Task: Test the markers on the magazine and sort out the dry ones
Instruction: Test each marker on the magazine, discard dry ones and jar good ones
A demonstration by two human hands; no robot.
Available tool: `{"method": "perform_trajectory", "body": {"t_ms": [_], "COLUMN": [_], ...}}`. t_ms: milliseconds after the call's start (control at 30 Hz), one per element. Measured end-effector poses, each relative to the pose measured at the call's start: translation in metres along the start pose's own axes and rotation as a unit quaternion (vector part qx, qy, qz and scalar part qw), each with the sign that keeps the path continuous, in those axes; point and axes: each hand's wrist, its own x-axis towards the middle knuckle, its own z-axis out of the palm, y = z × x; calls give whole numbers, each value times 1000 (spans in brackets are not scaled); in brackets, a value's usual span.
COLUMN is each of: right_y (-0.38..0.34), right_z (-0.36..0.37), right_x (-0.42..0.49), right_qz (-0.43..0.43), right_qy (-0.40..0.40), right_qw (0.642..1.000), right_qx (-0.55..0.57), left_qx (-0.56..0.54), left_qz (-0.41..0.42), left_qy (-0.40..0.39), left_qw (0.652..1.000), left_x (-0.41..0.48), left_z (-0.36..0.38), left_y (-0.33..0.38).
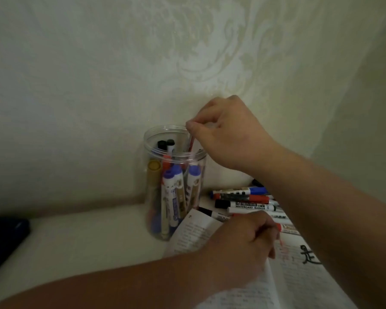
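A clear plastic jar point(153, 197) stands by the wall and holds several markers with blue, black, gold and red caps. My right hand point(227, 132) is over the jar's mouth, its fingertips pinched on a thin red marker point(191, 142) that points down inside the rim. A pile of whiteboard markers point(243, 200) lies to the right of the jar, behind the open magazine point(194, 233). My left hand point(243, 239) rests on the magazine with its fingers curled; I cannot see anything inside it. Red and black test marks point(308, 255) show on the right page.
A patterned pale wall point(187, 63) rises directly behind the jar. The jar and magazine sit on a pale surface point(87, 241). A dark blue object point(5, 239) lies at the left edge. My right forearm crosses above the marker pile.
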Motion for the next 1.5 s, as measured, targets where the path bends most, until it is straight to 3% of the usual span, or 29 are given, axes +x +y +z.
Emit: {"method": "perform_trajectory", "body": {"t_ms": [67, 167, 300, 367, 500, 600, 700, 933, 1133, 1233, 1367, 1500], "right_y": [-3, -6, 20, 46, 99, 125, 143, 153, 152, 151, 146, 127], "right_z": [-5, -18, -36, -46, -43, -38, -34, -31, -35, -36, -47, -57], "right_x": [-3, -7, -23, -43, -107, -148, -168, -176, -184, -185, -192, -203], "right_qz": [11, 20, 18, 60, 150, 192, 188, 128, 136, 90, 24, 66], "right_qy": [-51, -99, 39, 47, -179, -255, -229, -199, -188, -173, -160, -168], "right_qw": [997, 993, 999, 997, 954, 922, 942, 955, 964, 971, 981, 982], "right_qx": [-61, -61, 28, -11, -189, -217, -158, -179, -128, -139, -105, 51], "left_qx": [6, 23, -9, -40, -52, -16, -4, 44, 37, 38, 98, 264], "left_qz": [5, 12, 6, -1, 3, 1, 5, 24, 25, 34, 68, 157], "left_qy": [0, 8, 35, 55, 84, 91, 100, 106, 118, 125, 140, 100], "left_qw": [1000, 1000, 999, 998, 995, 996, 995, 993, 992, 991, 983, 946], "left_x": [1, 1, 2, 4, 7, 7, 7, 5, 4, 4, 2, -4], "left_z": [0, 2, 2, 1, 1, 2, 3, 7, 11, 14, 13, 12], "left_y": [-1, -3, -5, -6, -8, -7, -7, -7, -4, -6, -10, -4]}}
